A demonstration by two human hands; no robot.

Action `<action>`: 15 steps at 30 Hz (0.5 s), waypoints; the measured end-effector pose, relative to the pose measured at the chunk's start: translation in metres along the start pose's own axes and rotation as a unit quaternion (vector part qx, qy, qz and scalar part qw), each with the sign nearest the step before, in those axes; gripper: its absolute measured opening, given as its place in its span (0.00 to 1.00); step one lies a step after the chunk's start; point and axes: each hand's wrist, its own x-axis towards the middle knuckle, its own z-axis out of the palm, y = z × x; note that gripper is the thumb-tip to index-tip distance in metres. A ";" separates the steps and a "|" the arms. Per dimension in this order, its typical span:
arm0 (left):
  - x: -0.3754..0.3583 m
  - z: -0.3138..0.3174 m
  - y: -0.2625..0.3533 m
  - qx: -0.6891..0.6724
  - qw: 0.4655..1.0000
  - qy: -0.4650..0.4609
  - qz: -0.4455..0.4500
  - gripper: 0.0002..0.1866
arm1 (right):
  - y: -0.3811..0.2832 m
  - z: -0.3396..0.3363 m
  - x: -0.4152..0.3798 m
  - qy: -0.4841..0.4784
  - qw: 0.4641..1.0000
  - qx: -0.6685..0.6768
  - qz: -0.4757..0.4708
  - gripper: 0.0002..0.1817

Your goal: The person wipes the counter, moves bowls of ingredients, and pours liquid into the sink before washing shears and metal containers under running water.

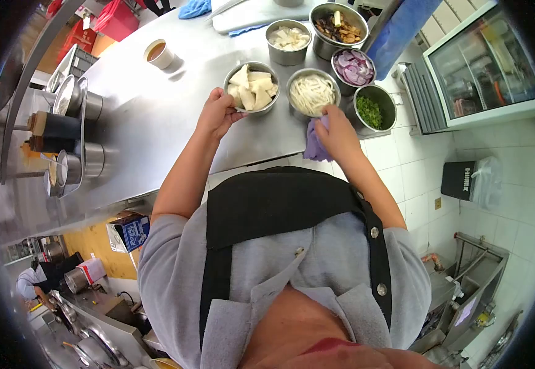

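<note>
My left hand is closed on the rim of a round metal bowl at the counter's front. Pale, wedge-shaped pieces fill that bowl. To its right stands a second metal bowl, heaped with thin white strips. Fingertips of my right hand are right at this bowl's near rim. A purple cloth is bunched under the thumb of that hand and hangs over the counter edge. My right palm is hidden from above.
Behind and right stand metal containers of sliced red onion, chopped greens, white pieces and dark mixed pieces. A cup of brown liquid sits left on the steel counter. A glass-doored fridge stands right.
</note>
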 end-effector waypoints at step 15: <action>0.074 0.077 -0.033 -0.004 0.987 -0.146 -0.065 0.14 | -0.004 -0.019 -0.060 0.065 0.996 0.016 0.060 0.18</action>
